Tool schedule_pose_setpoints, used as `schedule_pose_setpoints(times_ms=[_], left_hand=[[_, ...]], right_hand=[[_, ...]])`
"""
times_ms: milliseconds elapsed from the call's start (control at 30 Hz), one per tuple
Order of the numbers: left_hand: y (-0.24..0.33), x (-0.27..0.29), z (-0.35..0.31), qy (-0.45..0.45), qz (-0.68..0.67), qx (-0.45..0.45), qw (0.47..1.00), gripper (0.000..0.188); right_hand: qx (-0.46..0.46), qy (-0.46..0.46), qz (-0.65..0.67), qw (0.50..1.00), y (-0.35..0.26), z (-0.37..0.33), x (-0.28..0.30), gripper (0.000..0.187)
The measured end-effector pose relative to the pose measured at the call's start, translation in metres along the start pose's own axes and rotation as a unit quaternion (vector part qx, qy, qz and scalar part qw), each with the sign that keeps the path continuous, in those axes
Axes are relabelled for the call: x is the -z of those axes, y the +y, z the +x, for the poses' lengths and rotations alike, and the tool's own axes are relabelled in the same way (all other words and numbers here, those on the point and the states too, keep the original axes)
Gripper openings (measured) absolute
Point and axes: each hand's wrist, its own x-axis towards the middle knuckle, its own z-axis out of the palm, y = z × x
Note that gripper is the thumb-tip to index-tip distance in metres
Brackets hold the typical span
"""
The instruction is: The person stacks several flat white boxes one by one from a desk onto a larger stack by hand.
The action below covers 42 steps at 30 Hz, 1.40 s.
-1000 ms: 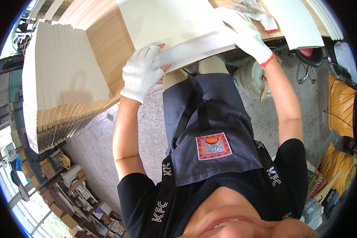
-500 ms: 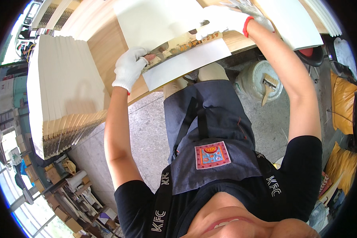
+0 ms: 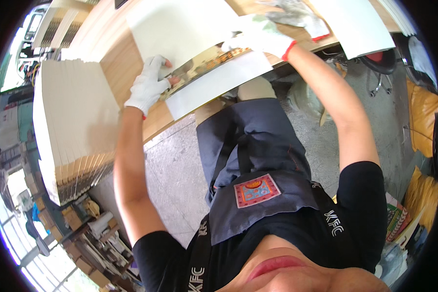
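Observation:
A pale panel [image 3: 180, 29] lies on the wooden table in front of me. Along its near side runs a gold-brown printed strip [image 3: 199, 70], with a plain white band [image 3: 219, 82] between it and the table edge. My left hand [image 3: 151, 85], in a white glove with bare fingertips, rests at the strip's left end. Its thumb touches the strip and the index finger stands apart. My right hand [image 3: 265, 36], gloved in white with a red cuff, has its fingers stretched over the strip's right part. Glare blurs that hand's outline.
A tall stack of pale boards [image 3: 73, 107] stands at the left. Right of my right hand lie a grey glove [image 3: 299, 17] and a white sheet [image 3: 353, 29] reaching past the table edge. A bucket [image 3: 304, 100] with a brush handle [image 3: 322, 117] stands below.
The view has shifted slightly. My left index finger has parted from the thumb. My right hand has slid a little left along the strip, and more of the grey glove shows.

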Motion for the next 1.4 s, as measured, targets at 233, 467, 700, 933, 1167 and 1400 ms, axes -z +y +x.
schedule_pose_setpoints(times_ms=[233,467,700,933,1167,1400], left_hand=[[0.082,0.038,0.061,-0.267,0.354,-0.213,0.870,0.089],[0.075,0.027,0.076,-0.269,0.418,-0.265,0.826,0.102],[0.086,0.034,0.075,-0.294,0.424,-0.266,0.814,0.093],[0.080,0.025,0.078,-0.299,0.129,-0.168,0.931,0.055],[0.068,0.014,0.091,-0.317,-0.053,-0.134,0.937,0.056],[0.046,0.008,0.103,-0.182,0.065,-0.324,0.926,0.050]], right_hand=[[-0.046,-0.007,0.024,0.999,-0.003,-0.005,0.005,0.034],[-0.030,0.253,-0.214,0.943,0.028,-0.040,0.066,0.041],[-0.207,0.079,0.291,0.931,0.009,-0.052,0.063,0.038],[0.299,-0.020,-0.134,0.945,0.002,-0.025,0.015,0.039],[0.248,-0.137,-0.217,0.934,-0.150,0.030,-0.096,0.026],[0.403,0.052,-0.142,0.903,-0.095,0.022,-0.086,0.026]])
